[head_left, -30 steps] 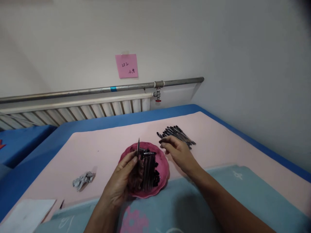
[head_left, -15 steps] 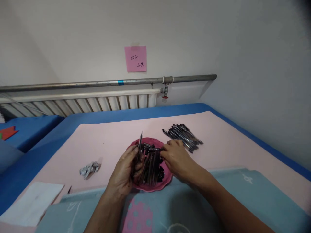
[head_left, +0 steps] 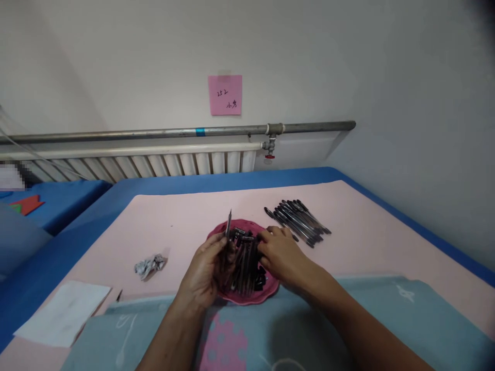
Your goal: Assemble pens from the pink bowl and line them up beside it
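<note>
My left hand is closed round an uncapped pen, whose pointed tip stands up above the fingers. Beneath both hands lies a pink scalloped plate heaped with dark pen barrels and black pen caps. My right hand reaches over the plate's right side, its fingers curled down into the heap; what they pinch, if anything, is hidden. Just beyond it, a bundle of capped black pens lies side by side on the pink sheet.
A crumpled tissue, a white sheet of paper and a small dark tip piece lie to the left. Pale pink covering spreads over the blue table. Behind run a radiator and a metal pipe.
The whole view has shifted slightly, so everything sits a little further right. Both hands keep nearly the same place over the plate, the pen still upright in my left hand.
</note>
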Demonstrator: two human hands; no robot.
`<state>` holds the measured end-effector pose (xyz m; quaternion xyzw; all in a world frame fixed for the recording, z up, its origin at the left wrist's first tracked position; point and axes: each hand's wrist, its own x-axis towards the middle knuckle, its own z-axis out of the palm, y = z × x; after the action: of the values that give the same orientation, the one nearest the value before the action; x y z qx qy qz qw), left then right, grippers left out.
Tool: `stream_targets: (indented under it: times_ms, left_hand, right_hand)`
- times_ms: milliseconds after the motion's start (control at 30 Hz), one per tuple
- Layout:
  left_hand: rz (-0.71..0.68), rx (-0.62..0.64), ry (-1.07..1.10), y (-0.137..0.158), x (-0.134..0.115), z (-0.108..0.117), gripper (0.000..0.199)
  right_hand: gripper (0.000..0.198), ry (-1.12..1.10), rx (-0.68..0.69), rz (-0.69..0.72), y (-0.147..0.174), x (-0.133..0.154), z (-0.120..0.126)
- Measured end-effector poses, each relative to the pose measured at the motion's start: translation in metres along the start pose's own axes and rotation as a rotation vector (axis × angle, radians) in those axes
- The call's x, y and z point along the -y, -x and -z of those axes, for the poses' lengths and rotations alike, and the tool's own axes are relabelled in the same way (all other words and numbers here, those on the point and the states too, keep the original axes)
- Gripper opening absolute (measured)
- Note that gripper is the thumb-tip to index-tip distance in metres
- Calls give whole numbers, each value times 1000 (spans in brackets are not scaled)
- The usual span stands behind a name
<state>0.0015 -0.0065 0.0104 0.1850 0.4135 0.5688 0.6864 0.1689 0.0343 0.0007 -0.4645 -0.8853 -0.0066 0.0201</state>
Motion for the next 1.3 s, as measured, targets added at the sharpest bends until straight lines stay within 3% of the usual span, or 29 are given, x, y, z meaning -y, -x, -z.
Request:
stream_targets:
  times_ms: [100, 200, 300, 367, 500, 1300]
  left_hand:
    - [-16, 42, 20, 1, -1, 1, 14]
    - [-26, 54, 24, 2, -1, 1, 13]
    - [-64, 52, 37, 1, -1, 1, 15]
    - [-107, 19, 56, 0, -2, 0, 16]
    - [-163, -41, 81, 0, -2, -1, 17]
    - [-274, -57, 23, 2, 5, -2, 24]
  right_hand:
    - [13, -122, -149, -11, 5, 0, 4]
    - [13, -427, -283, -32, 12, 4, 9]
    - [13, -777, -221, -41, 16, 11, 11]
    - [14, -877, -189, -56, 16, 15, 10]
    - [14, -913, -211, -57, 15, 19, 8]
    - [11, -820, -446, -58, 16, 33, 1]
